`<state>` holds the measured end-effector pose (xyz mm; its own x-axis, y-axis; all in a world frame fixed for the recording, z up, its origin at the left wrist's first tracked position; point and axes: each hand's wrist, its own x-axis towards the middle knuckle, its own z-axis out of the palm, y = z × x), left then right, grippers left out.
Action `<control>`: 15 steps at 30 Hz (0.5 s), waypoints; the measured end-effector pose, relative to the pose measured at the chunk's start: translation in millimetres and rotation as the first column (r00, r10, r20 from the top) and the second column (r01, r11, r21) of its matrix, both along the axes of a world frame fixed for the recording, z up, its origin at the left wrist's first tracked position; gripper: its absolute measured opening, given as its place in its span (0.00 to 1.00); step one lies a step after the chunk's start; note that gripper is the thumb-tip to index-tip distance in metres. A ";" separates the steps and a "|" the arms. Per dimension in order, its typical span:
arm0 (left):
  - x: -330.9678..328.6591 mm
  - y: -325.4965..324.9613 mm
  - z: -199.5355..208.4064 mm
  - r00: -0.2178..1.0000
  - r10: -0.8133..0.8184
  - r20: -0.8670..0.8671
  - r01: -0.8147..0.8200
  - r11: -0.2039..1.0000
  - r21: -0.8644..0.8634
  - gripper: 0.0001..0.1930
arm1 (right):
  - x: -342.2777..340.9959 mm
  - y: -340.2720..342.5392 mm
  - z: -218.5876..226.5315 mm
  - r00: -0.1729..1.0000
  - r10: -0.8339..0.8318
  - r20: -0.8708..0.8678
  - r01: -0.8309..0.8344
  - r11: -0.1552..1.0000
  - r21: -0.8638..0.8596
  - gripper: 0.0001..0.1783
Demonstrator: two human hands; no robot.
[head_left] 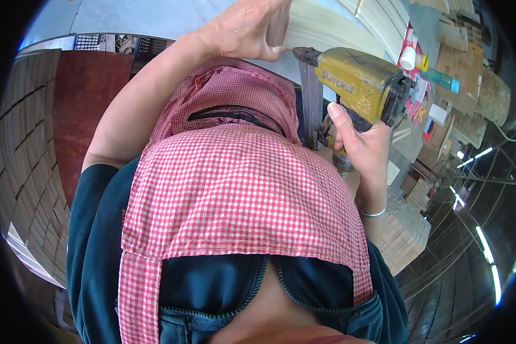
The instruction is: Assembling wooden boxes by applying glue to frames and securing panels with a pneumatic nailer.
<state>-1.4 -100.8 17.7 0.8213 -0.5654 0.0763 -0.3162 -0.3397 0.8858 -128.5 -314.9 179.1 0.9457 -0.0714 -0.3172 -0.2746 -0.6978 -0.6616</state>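
My right hand (358, 137) is wrapped round the handle of a worn yellow and black nail gun (355, 71), with the thumb up along its side. The gun's dark nose points left, its tip close to my left thumb. At the top of the view, my left hand (241, 28) grips a narrow wooden piece (277, 26) between thumb and fingers. The far end of that piece and most of the left fingertips are cut off by the upper edge. Whether the nose touches the wood, I cannot tell.
Pale wooden strips (327, 26) lie on the work surface beyond the gun. A white container (407, 58) and a teal bottle (441, 80) stand to the right. Stacked boards (28, 143) rise on the left beside a reddish-brown panel (89, 109). Cardboard (461, 74) lies at the far right.
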 end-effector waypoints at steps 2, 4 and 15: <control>-0.8 -0.2 -0.2 1.000 -0.010 0.024 0.010 1.000 0.001 0.54 | 1.0 2.1 0.4 1.000 0.001 0.001 -0.001 1.000 -0.007 0.14; -2.8 -4.6 -1.6 1.000 0.019 0.015 -0.018 0.999 -0.030 0.54 | 4.1 4.1 6.2 0.996 -0.054 -0.076 0.054 0.998 -0.014 0.12; -2.6 -1.4 -1.8 1.000 0.023 -0.017 -0.024 0.998 -0.055 0.53 | -5.1 20.0 4.2 0.961 -0.233 -0.150 0.247 0.966 0.078 0.13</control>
